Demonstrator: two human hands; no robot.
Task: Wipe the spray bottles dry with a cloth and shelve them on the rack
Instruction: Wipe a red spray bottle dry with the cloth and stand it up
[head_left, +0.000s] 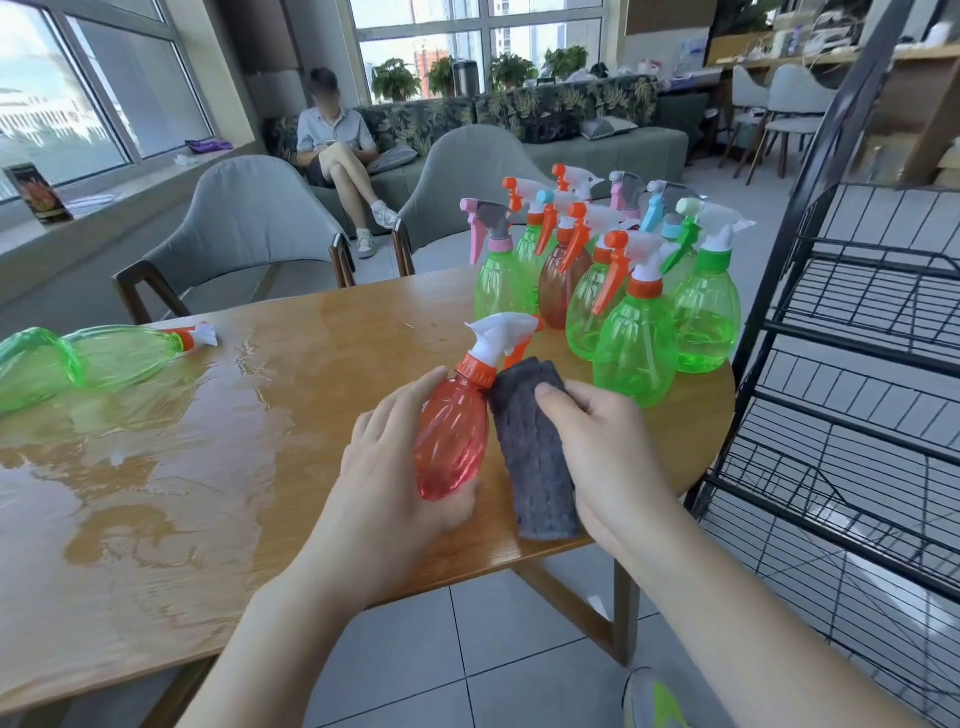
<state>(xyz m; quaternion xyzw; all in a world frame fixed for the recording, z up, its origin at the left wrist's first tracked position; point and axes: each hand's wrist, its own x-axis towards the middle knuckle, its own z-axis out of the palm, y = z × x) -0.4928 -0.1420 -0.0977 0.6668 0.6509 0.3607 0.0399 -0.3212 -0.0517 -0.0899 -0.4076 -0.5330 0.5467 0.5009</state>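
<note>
Left hand (400, 467) grips the red spray bottle (453, 434) above the wet table's (208, 467) near edge, right hand (605, 457) holds the folded grey cloth (535, 447) against its side; advise rotating the bottle under the cloth, ribs and neck included, before the wire rack (857, 364).

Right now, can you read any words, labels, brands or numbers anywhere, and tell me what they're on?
None can be read.
Red bottle, held by the left hand: no label shows.
Green bottles: no labels show.
Cloth, in the right hand: plain.
Dark box on the windowsill: print too blurred to read.
</note>
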